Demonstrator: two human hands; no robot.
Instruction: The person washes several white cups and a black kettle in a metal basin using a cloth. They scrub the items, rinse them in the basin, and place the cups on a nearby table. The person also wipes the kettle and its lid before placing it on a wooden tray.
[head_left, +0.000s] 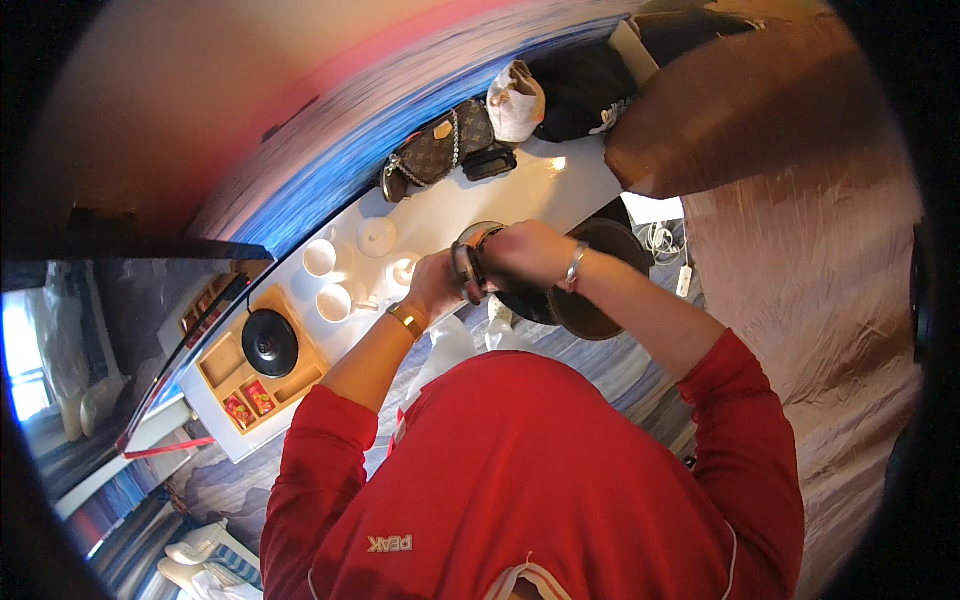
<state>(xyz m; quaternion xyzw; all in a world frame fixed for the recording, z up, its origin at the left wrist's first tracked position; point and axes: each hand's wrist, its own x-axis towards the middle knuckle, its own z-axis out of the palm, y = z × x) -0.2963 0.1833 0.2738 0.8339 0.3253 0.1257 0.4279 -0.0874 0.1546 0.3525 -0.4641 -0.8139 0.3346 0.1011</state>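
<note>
Both my hands are close together over the near edge of a white desk (525, 180). My left hand (437, 285) is closed around the dark handle of a metal kettle (474, 229), whose rim shows between my hands. My right hand (529, 255) is at the kettle's opening, blurred; whether it holds anything, I cannot tell. Beneath my right forearm are a dark round stool or bin (592, 311) and another dark rounded thing. On the desk to the left stand two white cups (320, 257), a white lid (376, 237) and a white lidded pot (403, 271).
A wooden tray (311, 345) holds a black kettle base (270, 343) and red packets (259, 397). Against the wall lie a brown patterned handbag (442, 150), a beige pouch (516, 105) and a black bag (585, 90). A brown chair back (697, 112) and white cable (661, 241) are at right.
</note>
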